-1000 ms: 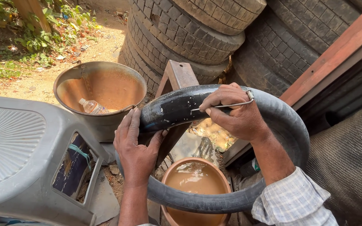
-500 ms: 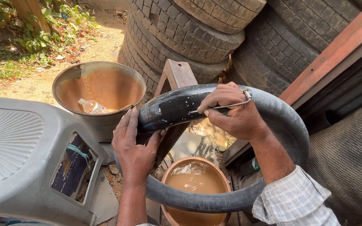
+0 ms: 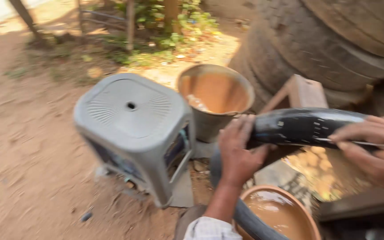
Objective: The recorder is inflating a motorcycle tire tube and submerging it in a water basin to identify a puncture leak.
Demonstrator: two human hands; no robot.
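Observation:
My left hand [image 3: 236, 155] grips the near side of a black rubber inner tube [image 3: 303, 126] that is wet and shiny. My right hand [image 3: 376, 151] rests on the tube's top at the right edge of the head view and pinches a thin metal rod [image 3: 361, 143] against the rubber. The tube's lower arc [image 3: 250, 220] curves down past my left wrist. Under the tube sits a round clay-coloured basin [image 3: 307, 218] of muddy water.
A grey plastic stool [image 3: 134, 129] stands to the left on bare dirt. Behind it is a metal tub [image 3: 214, 95] of brown water with a clear bottle floating in it. Large stacked tyres [image 3: 330, 44] and a small wooden stand [image 3: 305, 93] fill the right. Plants grow at the back.
The view has swung left, so the stool and dirt ground now fill the middle. Both hands keep their hold on the tube, which now sits at the right.

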